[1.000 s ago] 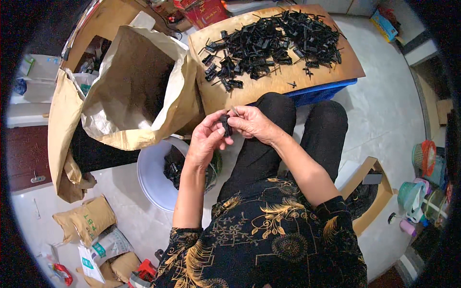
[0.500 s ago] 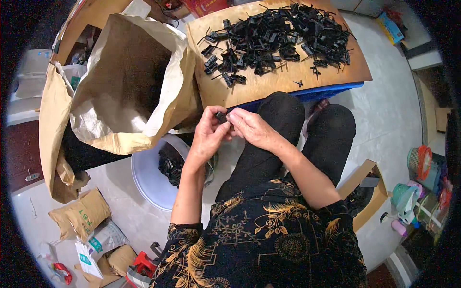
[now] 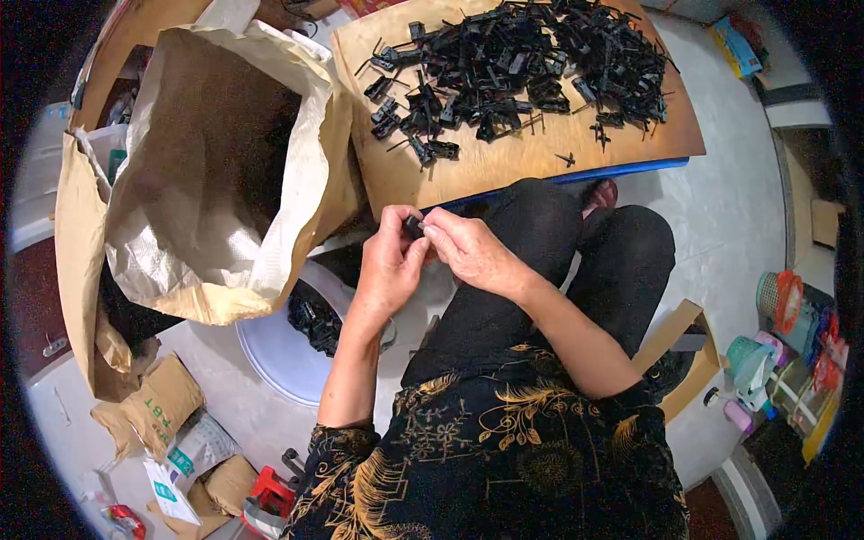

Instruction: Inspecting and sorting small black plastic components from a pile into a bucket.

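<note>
A small black plastic part (image 3: 413,227) is gripped between the fingers of my left hand (image 3: 389,256). My right hand (image 3: 468,249) meets it there, thumb and fingertips pinched on the part's right side; whether they hold a separate bit is too small to tell. Both hands are above my lap, in front of the board's near edge. A heap of similar black plastic parts with thin stems (image 3: 513,63) covers much of the wooden board (image 3: 396,184). One small cross-shaped black piece (image 3: 565,160) lies alone near the board's front edge.
A large open paper sack (image 3: 202,297) stands at the left. Below it, a white bucket (image 3: 270,364) holds more black parts (image 3: 313,319). Filled brown bags (image 3: 162,400) lie at lower left. A cardboard box (image 3: 697,387) and plastic baskets (image 3: 751,364) are on the right.
The view has shifted slightly, so sack and bucket appear a little further left. Both hands stay together on the black part, with only small finger movement.
</note>
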Demonstrator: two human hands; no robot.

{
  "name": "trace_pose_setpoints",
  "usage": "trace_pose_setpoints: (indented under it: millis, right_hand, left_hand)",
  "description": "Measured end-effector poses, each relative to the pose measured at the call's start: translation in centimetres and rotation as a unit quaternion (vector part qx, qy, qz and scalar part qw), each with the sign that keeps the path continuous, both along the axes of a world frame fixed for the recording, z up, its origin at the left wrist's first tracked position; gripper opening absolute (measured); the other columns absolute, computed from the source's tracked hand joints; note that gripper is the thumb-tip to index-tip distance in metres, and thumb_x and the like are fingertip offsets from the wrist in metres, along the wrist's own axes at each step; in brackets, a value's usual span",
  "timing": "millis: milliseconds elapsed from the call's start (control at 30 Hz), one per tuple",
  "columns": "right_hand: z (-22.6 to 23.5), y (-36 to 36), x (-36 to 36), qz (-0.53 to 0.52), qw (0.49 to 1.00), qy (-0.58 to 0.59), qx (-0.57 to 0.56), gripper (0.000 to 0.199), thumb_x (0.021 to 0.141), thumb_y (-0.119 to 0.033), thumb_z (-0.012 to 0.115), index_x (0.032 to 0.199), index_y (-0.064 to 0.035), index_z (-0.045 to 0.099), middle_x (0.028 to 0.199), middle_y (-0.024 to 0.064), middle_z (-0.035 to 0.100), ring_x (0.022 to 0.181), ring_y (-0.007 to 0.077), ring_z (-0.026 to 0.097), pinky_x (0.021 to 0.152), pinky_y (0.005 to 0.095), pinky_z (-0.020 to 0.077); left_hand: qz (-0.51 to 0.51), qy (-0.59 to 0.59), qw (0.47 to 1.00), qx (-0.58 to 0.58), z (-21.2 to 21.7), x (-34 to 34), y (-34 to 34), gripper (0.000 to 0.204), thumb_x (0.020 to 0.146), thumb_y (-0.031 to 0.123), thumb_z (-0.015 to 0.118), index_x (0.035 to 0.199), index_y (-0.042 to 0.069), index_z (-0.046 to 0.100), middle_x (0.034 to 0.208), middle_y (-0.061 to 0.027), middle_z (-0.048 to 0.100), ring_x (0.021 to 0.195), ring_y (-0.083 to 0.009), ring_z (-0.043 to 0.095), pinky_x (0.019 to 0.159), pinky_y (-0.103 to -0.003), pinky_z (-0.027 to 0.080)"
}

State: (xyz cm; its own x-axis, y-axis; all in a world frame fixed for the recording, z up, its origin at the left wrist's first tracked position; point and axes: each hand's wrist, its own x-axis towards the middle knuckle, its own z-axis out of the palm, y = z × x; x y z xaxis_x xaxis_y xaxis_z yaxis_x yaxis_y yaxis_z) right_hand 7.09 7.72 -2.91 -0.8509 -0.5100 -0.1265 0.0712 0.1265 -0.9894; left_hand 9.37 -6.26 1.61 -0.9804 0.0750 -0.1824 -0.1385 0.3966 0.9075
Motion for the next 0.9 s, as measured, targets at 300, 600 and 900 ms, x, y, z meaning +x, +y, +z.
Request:
trace_pose_setpoints:
  millis: [300, 600, 900]
  right_hand:
    - [-1.0, -0.1, -0.4, -0.091, 0.996, 0.001, 0.007, 0.017, 0.092, -0.015, 0.044, 0.092, 0.0012, 0.049, 0.067, 0.0082, 0.052, 0.06, 0.0124, 0.052, 0.053, 0.0284, 0.0421]
    - [-0.4, 0.8, -0.4, -0.104, 0.985, -0.09, -0.1, 0.024, 0.093, -0.019, 0.045, 0.107, 0.0005, 0.044, 0.061, -0.0033, 0.039, 0.051, 0.0046, 0.033, 0.045, 0.0205, 0.028]
    - [-1.2, 1.4, -0.4, -0.122, 0.986, -0.043, -0.107, 0.025, 0.091, -0.018, 0.047, 0.107, 0.0012, 0.045, 0.061, -0.0018, 0.044, 0.053, 0.0061, 0.039, 0.047, 0.0217, 0.0329]
  left_hand:
    - [0.015, 0.065, 0.995, -0.08, -3.0, -1.4, 0.6, 0.018, 0.083, 0.002, 0.053, 0.097, 0.002, 0.042, 0.065, -0.0089, 0.052, 0.058, -0.0133, 0.052, 0.053, -0.027, 0.045]
    - [0.022, 0.076, 0.99, -0.117, -5.3, -9.1, -0.9, 0.02, 0.088, 0.019, 0.05, 0.082, 0.0, 0.047, 0.064, -0.0115, 0.052, 0.064, -0.0184, 0.056, 0.055, -0.031, 0.044]
    - [-0.01, 0.117, 0.936, -0.332, -8.2, -12.7, 0.9, 0.03, 0.081, 0.028, 0.058, 0.087, -0.001, 0.06, 0.076, -0.0204, 0.062, 0.071, -0.0313, 0.062, 0.065, -0.036, 0.047]
